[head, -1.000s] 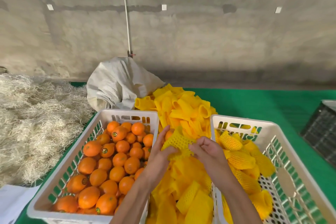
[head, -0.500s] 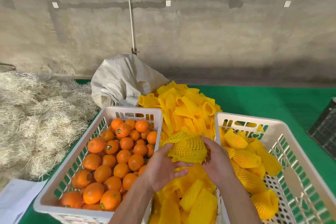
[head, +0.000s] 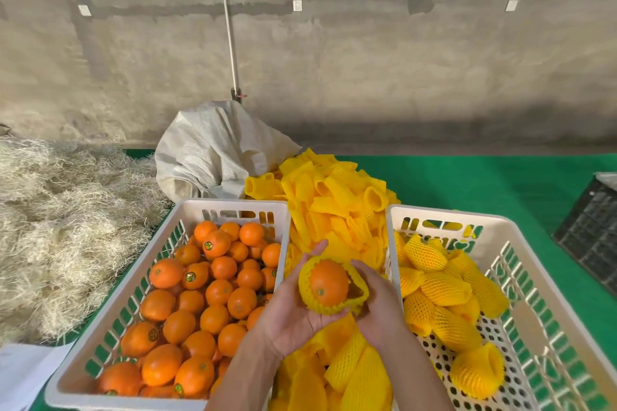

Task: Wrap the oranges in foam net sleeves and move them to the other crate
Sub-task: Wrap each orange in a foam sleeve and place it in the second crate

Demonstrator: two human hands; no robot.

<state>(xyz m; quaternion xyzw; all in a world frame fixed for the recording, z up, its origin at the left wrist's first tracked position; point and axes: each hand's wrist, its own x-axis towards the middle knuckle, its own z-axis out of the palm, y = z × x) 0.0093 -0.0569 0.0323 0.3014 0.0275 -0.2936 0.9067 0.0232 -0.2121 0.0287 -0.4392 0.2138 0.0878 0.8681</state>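
Left hand (head: 293, 314) cupped under a sleeved orange (head: 329, 284), fingers curled round the yellow foam net sleeve (head: 309, 297); right hand (head: 380, 304) gripping the sleeve's other side, bare top of the fruit showing. Held between two white crates, over a loose sleeve pile (head: 334, 210). Left crate (head: 160, 247) packed with bare oranges (head: 213, 297); right crate (head: 521, 264) holding wrapped oranges (head: 444, 290). Underneath, green bench (head: 484, 183); white sack (head: 213, 147) and straw (head: 66, 227) further out.
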